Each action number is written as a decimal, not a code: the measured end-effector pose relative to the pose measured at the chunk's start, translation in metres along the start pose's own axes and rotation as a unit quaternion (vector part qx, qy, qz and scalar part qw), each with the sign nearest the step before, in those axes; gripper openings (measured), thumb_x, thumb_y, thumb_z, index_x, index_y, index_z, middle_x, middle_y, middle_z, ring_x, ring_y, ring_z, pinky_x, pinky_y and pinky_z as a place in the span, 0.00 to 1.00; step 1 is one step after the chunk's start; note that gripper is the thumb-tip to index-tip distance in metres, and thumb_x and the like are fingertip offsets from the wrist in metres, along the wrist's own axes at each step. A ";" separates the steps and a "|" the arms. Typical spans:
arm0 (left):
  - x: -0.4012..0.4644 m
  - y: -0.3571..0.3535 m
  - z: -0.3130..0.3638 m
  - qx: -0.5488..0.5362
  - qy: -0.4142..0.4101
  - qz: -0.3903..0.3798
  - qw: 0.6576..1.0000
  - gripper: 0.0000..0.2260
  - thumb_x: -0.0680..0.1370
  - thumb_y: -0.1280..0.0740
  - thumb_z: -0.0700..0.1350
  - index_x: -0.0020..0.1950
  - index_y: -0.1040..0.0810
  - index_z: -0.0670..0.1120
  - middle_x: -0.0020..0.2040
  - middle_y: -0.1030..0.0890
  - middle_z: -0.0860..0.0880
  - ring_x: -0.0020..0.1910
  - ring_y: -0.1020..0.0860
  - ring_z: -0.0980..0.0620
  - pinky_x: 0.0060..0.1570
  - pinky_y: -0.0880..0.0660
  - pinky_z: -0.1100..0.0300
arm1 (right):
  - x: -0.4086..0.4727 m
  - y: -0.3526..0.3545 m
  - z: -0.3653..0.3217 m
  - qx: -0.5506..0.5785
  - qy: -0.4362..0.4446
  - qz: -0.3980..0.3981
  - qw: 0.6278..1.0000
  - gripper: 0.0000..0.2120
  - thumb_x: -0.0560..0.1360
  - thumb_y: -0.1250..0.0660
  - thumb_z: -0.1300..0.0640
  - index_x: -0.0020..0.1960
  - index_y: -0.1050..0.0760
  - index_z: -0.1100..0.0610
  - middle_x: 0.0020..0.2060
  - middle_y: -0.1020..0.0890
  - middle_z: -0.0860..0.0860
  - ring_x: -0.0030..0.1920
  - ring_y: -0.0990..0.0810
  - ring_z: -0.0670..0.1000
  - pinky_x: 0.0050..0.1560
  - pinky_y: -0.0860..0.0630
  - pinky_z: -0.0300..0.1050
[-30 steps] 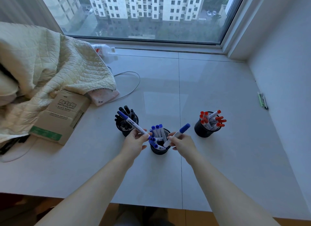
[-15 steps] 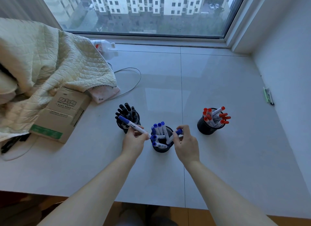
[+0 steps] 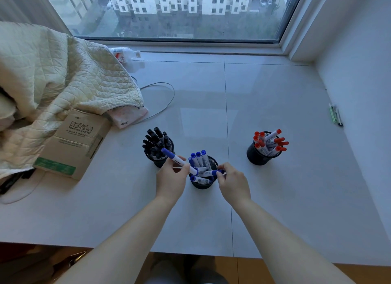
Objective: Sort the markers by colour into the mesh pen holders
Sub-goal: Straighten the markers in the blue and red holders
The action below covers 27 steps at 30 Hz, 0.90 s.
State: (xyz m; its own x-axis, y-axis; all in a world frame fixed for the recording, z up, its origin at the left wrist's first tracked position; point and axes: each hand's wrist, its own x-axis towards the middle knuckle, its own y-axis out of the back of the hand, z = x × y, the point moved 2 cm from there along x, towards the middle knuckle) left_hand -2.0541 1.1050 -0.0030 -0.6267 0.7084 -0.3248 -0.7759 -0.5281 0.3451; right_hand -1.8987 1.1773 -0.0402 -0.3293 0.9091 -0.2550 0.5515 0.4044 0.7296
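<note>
The left hand (image 3: 171, 179) is gripping a slim white cylindrical blue-capped marker (image 3: 178, 160), tilted over the round black mesh holder (image 3: 203, 183) on the smooth tabletop (image 3: 275, 199). The right hand (image 3: 233, 183) is pinching a second blue marker (image 3: 211, 173) lying across that holder's rim.

My body, as seen from the head camera:
- Two forearms, bare from the bottom edge of the view up to the wrists; no sleeves, cuffs or gloves in sight.
- My left hand (image 3: 172, 182): bare, no ring, watch or band visible.
- My right hand (image 3: 233, 183): bare, likewise unadorned.
- Fingers (image 3: 222, 167): slim, nails too small to make out.
</note>
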 end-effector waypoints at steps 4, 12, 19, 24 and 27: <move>-0.002 -0.005 0.008 -0.010 -0.028 0.007 1.000 0.08 0.73 0.33 0.41 0.40 0.27 0.55 0.34 0.20 0.57 0.33 0.23 0.68 0.29 0.32 0.77 | 0.000 0.002 0.000 -0.012 -0.008 -0.001 1.000 0.08 0.77 0.39 0.55 0.53 0.25 0.56 0.43 0.18 0.54 0.43 0.22 0.56 0.40 0.29 0.45; -0.005 -0.018 -0.004 0.075 -0.060 -0.023 0.995 0.08 0.77 0.36 0.48 0.39 0.21 0.53 0.33 0.25 0.57 0.34 0.25 0.62 0.33 0.32 0.74 | 0.004 0.005 0.000 -0.008 -0.013 0.000 1.000 0.08 0.76 0.38 0.56 0.53 0.24 0.56 0.44 0.18 0.53 0.43 0.23 0.54 0.39 0.33 0.41; -0.009 -0.028 -0.008 0.105 -0.043 -0.013 0.993 0.06 0.72 0.31 0.43 0.44 0.26 0.52 0.38 0.22 0.56 0.37 0.22 0.58 0.35 0.29 0.68 | 0.003 0.005 0.001 -0.017 -0.013 -0.012 1.000 0.08 0.76 0.38 0.55 0.53 0.25 0.55 0.44 0.18 0.53 0.41 0.24 0.52 0.39 0.30 0.42; -0.008 -0.025 -0.013 0.100 -0.080 0.020 0.992 0.04 0.74 0.32 0.41 0.42 0.23 0.49 0.38 0.19 0.52 0.38 0.20 0.54 0.39 0.25 0.63 | 0.006 0.007 0.001 -0.025 -0.006 -0.002 1.000 0.08 0.76 0.39 0.56 0.53 0.25 0.55 0.43 0.18 0.52 0.40 0.25 0.51 0.39 0.29 0.43; -0.004 -0.024 -0.019 0.158 -0.083 -0.001 0.984 0.03 0.75 0.32 0.42 0.45 0.18 0.47 0.41 0.17 0.48 0.41 0.20 0.50 0.44 0.23 0.55 | 0.008 0.008 0.000 -0.036 -0.003 -0.006 0.999 0.08 0.76 0.39 0.56 0.53 0.25 0.55 0.44 0.18 0.52 0.41 0.25 0.51 0.40 0.29 0.44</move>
State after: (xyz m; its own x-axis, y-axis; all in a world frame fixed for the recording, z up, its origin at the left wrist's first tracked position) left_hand -2.0341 1.1062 -0.0269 -0.5843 0.7900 -0.1858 -0.6991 -0.3737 0.6096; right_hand -1.8972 1.1880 -0.0361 -0.3304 0.9051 -0.2675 0.4904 0.4068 0.7707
